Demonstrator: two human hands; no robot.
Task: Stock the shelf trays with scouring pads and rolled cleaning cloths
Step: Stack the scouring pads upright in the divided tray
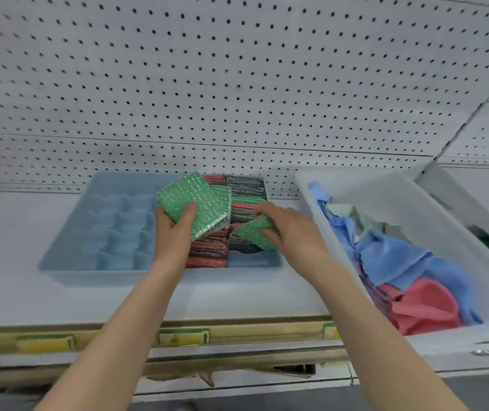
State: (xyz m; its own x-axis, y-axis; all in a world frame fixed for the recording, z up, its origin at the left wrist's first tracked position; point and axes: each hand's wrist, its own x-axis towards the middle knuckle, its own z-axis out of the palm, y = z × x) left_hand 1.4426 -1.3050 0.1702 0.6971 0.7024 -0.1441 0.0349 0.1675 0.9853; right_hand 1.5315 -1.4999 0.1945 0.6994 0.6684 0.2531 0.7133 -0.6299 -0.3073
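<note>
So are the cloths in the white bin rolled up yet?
Not rolled. The cloths, blue and red, lie loose and crumpled in a heap inside the white bin.

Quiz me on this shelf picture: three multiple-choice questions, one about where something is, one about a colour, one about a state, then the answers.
1. Where do the loose cloths lie? A) in the white bin B) on the floor C) on the pegboard
2. What colour are the scouring pads that the left hand and right hand grip? A) red B) green C) blue
3. The blue tray has left compartments that are: A) empty B) full of pads C) lidded

Answers: 1 A, blue and red cloths fill the bin. 2 B, both hands grip green pads. 3 A, nothing lies in them.
</note>
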